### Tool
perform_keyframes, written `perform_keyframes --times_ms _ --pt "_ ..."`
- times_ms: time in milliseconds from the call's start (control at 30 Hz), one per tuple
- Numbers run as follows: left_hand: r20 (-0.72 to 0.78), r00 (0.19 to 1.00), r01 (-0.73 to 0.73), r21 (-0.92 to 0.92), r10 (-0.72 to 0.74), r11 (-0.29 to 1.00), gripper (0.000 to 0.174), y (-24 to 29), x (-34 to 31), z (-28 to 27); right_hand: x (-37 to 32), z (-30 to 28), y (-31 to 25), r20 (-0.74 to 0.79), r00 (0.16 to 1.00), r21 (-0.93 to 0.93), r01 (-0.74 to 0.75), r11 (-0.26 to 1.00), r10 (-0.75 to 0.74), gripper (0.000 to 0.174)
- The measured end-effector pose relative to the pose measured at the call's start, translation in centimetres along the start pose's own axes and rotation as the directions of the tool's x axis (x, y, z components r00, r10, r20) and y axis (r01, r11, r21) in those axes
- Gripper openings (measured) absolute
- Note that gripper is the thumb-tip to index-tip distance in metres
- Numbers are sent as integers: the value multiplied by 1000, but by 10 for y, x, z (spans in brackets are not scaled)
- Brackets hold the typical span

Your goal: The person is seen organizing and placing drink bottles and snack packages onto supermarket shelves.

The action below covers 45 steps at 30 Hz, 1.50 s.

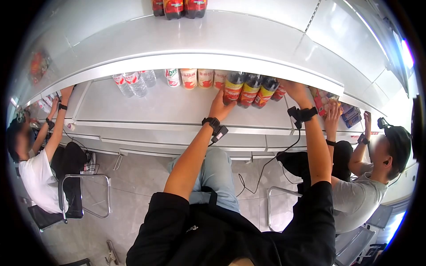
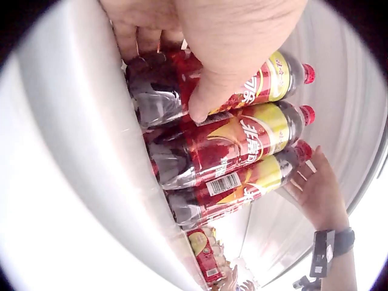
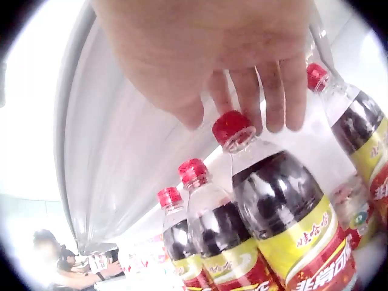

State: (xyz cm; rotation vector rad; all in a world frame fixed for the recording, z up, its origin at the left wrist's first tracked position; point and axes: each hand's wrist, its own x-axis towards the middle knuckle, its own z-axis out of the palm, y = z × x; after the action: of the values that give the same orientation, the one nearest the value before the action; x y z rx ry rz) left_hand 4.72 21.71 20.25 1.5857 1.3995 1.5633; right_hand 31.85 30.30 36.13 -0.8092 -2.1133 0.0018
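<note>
Three dark cola bottles with red and yellow labels stand side by side on the shelf. My left hand (image 1: pixel 221 107) grips the leftmost bottle (image 1: pixel 233 88) low down; in the left wrist view the thumb of this hand (image 2: pixel 233 42) lies across its red label, fingers round the base. Partly hidden by the upper shelf in the head view, my right hand (image 1: pixel 295 92) reaches in at the bottles' right. The right wrist view shows this hand (image 3: pixel 212 54) with extended fingers beside the red cap (image 3: pixel 233 128) of the nearest bottle; contact is unclear. Another bottle (image 3: pixel 364 133) stands apart at the right.
Left of the colas are white-and-red bottles (image 1: pixel 188 79) and clear water bottles (image 1: pixel 135 84). The upper shelf's edge (image 1: pixel 213 61) overhangs them, with more colas (image 1: pixel 173 9) above. People sit on both sides, reaching into shelves. A cable (image 1: pixel 266 170) hangs below my right wrist.
</note>
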Motion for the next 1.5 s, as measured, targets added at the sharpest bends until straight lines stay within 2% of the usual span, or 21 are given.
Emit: perform_keyframes --times_ms 67,167,233,333,367,433,467,500,600,700,733,800,833,933,1033,1267,1367,1500 --pt "-5 1000 -13 6 13 1000 83 0 0 0 -4 -3 38 -103 994 -167 13 986 -30 23" --pt "2 1000 6 -12 -6 1000 83 6 -3 -1 -9 -13 85 -103 994 -396 -15 918 -28 23" --pt "17 999 50 -26 -50 998 82 11 -3 -2 -8 -5 113 -38 999 -416 -33 909 19 26" --pt "6 1000 4 -24 -4 1000 82 13 -3 -2 -14 21 133 -11 994 -401 -103 910 107 32" --pt "5 1000 0 -42 0 999 80 13 -1 -2 -13 27 136 -13 990 -387 -134 912 140 34" --pt "7 1000 -2 -76 2 997 76 9 -2 -1 -18 32 125 31 943 -110 -325 939 330 38" --pt "12 1000 12 -64 -12 998 76 7 -2 -2 -23 34 117 74 906 31 -420 907 417 41" --pt "19 999 26 -52 -25 998 77 7 -2 -2 -29 33 111 58 889 189 -457 869 455 45" --pt "22 999 31 -25 -30 999 78 7 0 -3 -39 24 98 139 886 397 -459 795 442 49" --pt "0 1000 -20 -12 20 1000 78 4 -2 -1 -42 8 55 215 851 399 -524 753 478 56" --pt "-8 999 -47 -8 47 999 78 4 0 0 -43 8 42 190 861 427 -505 750 472 58" --pt "10 1000 6 -34 -6 999 78 4 0 0 -48 12 21 143 874 481 -472 739 465 63" --pt "16 999 34 -45 -33 998 78 4 -1 0 -52 17 24 162 875 514 -470 718 457 70" --pt "23 999 45 -29 -44 999 74 6 -2 -2 -66 31 22 108 895 578 -411 705 433 74" --pt "-15 1000 -3 -8 3 1000 70 13 -3 -2 -92 47 28 207 857 557 -500 663 472 76" --pt "-51 998 -34 -101 29 994 70 3 1 5 -99 56 21 227 824 583 -543 605 520 67" --pt "-125 990 -71 -51 65 996 75 7 3 11 -98 59 10 170 830 489 -539 686 531 66" --pt "-182 976 -116 35 120 993 81 4 6 14 -102 76 5 95 867 615 -438 656 490 68"
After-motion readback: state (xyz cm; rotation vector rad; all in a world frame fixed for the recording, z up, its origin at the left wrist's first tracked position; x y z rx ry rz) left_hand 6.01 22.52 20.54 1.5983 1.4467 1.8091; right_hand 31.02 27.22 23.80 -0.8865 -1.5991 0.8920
